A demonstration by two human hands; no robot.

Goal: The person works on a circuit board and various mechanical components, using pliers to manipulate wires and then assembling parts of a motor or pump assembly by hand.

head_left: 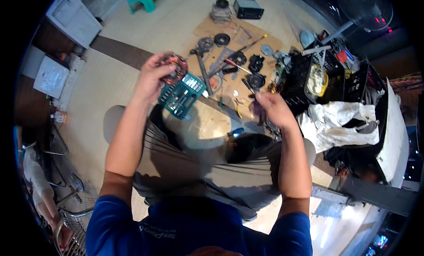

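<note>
My left hand (152, 79) grips a copper-wound ring, a stator coil (177, 67), by its near side, thumb across it. My right hand (276, 109) is closed around a slim, dark-shafted tool like a screwdriver (248, 85), its tip pointing up and left; a blurred purplish part shows under the fingers. Just below the coil lies an open green tool case (184, 99) with bits and small tools in its slots. Between my hands, a hammer (202, 68) rests at the left of a cardboard sheet (274, 33), apart from both hands.
Round black motor parts (221, 39) and a red-handled screwdriver (237, 66) are on the cardboard. Beyond stands a dark boxy device (248, 9). At right are black crates (300, 81) of tools and a white cloth (340, 123). A blue-handled tool (236, 132) lies near my feet.
</note>
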